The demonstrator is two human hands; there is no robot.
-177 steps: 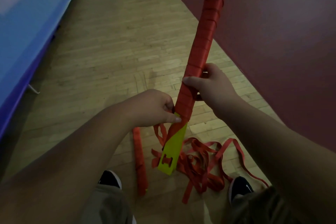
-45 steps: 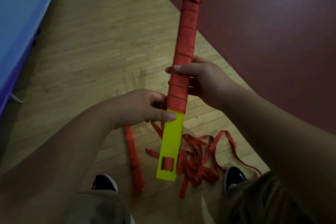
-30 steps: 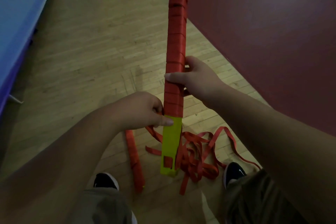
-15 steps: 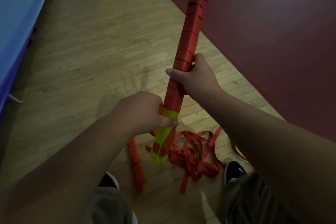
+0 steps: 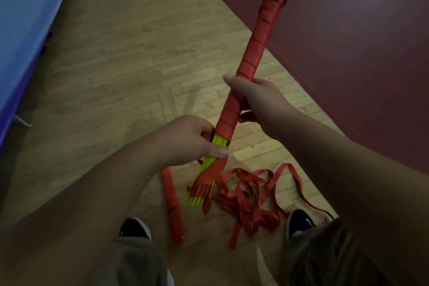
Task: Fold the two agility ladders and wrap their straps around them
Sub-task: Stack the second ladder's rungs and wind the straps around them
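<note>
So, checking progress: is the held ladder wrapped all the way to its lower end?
No, bare yellow rungs show below the wrap at the left hand, and loose strap lies on the floor.

You are gripping the strap-wrapped agility ladder (image 5: 253, 53) at its middle with your right hand (image 5: 257, 97), while your left hand (image 5: 188, 139) is pinching its bare yellow rungs (image 5: 219, 141) lower down. Loose red strap (image 5: 253, 195) is lying on the wooden floor (image 5: 116, 65) beside a second wrapped ladder (image 5: 173, 202).
</note>
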